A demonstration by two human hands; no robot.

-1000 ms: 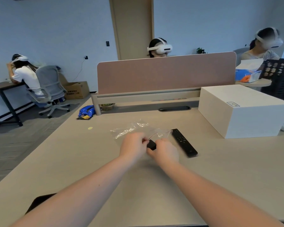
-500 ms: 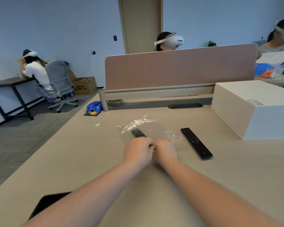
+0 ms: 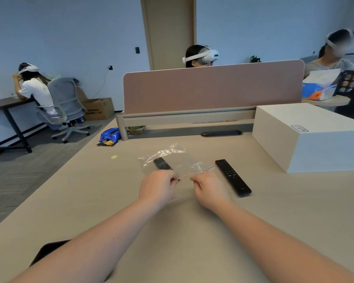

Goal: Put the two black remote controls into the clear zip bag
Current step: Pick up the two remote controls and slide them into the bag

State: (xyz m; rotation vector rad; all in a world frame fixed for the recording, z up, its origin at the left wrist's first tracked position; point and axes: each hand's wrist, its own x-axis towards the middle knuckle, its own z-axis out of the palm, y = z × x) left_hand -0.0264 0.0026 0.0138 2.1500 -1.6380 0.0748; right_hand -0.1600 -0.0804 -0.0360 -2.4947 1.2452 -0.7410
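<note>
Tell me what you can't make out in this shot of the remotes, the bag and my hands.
All in the head view:
- Remote in the clear zip bag: its near end is hidden behind the left hand.
- Fingertips of the left hand and right hand: curled under, so the grip on the bag's red zip edge is unclear.
- Second remote: button markings too small to read.
- Dark object at the desk's near edge: covered by the left forearm.

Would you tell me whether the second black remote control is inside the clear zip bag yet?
Not yet: the long black remote control lies bare on the beige table, right of the clear zip bag.
</note>
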